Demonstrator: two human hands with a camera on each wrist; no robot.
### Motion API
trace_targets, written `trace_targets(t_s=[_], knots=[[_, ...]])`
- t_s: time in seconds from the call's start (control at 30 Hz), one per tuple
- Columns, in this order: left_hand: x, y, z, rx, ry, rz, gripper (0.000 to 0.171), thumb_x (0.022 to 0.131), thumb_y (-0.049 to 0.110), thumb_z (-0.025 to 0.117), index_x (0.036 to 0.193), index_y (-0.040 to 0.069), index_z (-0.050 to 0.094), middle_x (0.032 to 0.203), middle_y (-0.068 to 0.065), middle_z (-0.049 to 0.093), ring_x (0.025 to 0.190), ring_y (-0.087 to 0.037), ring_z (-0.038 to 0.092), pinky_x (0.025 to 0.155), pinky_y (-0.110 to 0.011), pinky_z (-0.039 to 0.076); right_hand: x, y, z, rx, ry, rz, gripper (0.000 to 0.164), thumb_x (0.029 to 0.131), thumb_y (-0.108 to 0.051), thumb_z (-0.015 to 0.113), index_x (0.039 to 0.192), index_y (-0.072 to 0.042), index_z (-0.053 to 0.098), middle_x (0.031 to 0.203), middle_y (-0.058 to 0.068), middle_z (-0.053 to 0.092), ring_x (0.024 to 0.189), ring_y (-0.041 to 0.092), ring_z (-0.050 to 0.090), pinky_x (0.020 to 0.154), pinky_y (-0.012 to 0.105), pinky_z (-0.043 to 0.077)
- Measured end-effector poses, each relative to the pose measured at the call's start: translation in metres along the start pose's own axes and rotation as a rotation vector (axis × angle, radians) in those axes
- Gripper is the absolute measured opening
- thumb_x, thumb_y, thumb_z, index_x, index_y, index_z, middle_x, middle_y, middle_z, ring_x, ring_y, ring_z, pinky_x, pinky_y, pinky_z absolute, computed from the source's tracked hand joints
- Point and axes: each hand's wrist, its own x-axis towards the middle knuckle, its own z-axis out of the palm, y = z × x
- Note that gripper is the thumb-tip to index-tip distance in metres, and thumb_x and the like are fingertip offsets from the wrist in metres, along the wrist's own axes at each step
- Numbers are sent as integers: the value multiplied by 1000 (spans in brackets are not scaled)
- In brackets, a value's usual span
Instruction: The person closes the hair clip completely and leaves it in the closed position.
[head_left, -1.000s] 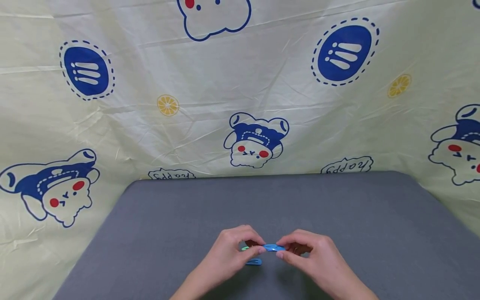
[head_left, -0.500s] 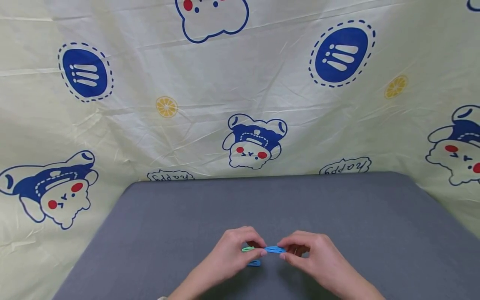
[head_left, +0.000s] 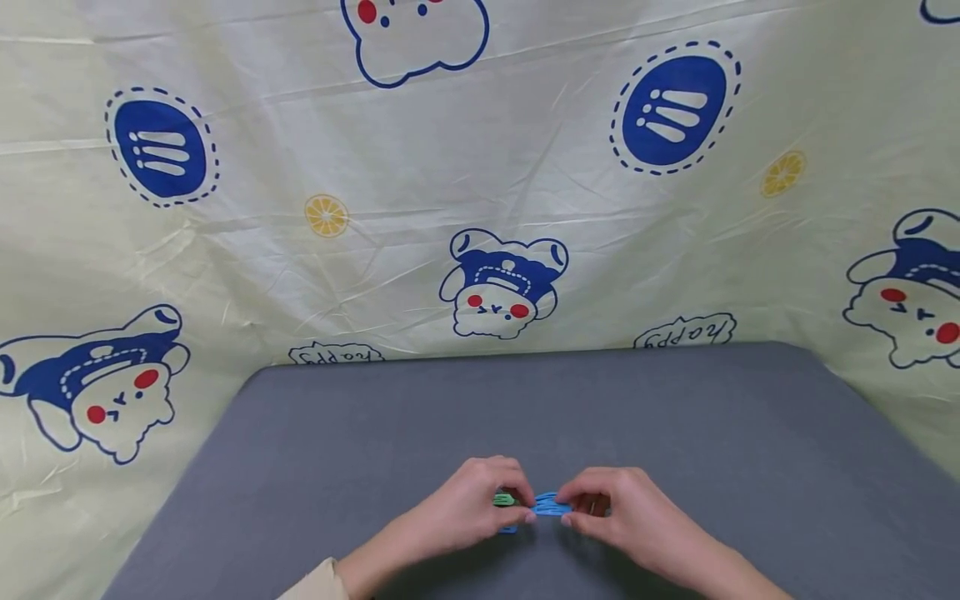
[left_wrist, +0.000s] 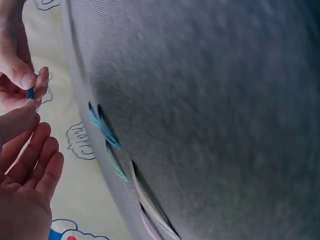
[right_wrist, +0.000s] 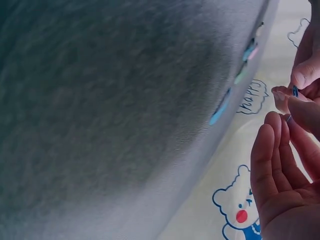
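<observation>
Over the grey table, both hands hold a blue snap hair clip point(head_left: 551, 503) between them. My left hand point(head_left: 476, 502) pinches its left end with thumb and fingertips. The right hand point(head_left: 626, 504) has its thumb and fingers at the other end. In the left wrist view only a small dark-blue bit of the held clip point(left_wrist: 31, 93) shows between the fingertips. Behind the left fingers lies a green hair clip point(head_left: 504, 500), and a second blue clip point(head_left: 508, 529) is mostly covered by the left thumb.
On the grey cloth-covered table point(head_left: 675, 417), the left wrist view shows a blue clip point(left_wrist: 105, 129), a beige strip-like clip point(left_wrist: 147, 196) and a pink one point(left_wrist: 146, 224). A patterned cream curtain point(head_left: 405, 275) hangs behind the table's far edge.
The held blue clip has gone from a narrow shiny strip to a wider, lined shape. The hands stay close together; the left sleeve has come into view. The camera view shifts slightly.
</observation>
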Motion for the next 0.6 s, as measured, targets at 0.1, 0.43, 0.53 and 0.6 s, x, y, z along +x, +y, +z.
trace_targets(t_s=[0.1,0.43,0.53,0.6], knots=[[3,-4,0,5,-31,2,6,85,12,78,86,14,73,82,15,59,76,-1,56,67,-17,49,1,4,0,-4,-17,-6,9,88,-23,75,97,-22,73,85,-15,64,72,3,59,63,25,51],[11,-18,4,-28,-141,7,8,84,13,79,85,15,71,83,13,59,80,5,58,71,-15,50,9,16,1,25,-94,41,8,86,-18,77,93,-17,73,82,-13,67,71,5,62,63,25,52],[13,-20,5,-25,-158,2,8,84,13,80,85,15,71,83,13,59,80,7,58,72,-15,49,11,19,2,5,-106,39,7,86,-16,77,92,-17,73,78,-13,65,69,4,61,61,25,51],[14,-21,6,-22,-166,-5,8,84,14,80,84,14,72,83,12,59,80,6,58,72,-14,49,12,21,2,-10,-113,41,7,86,-15,77,91,-17,72,76,-14,64,68,3,60,60,24,50]])
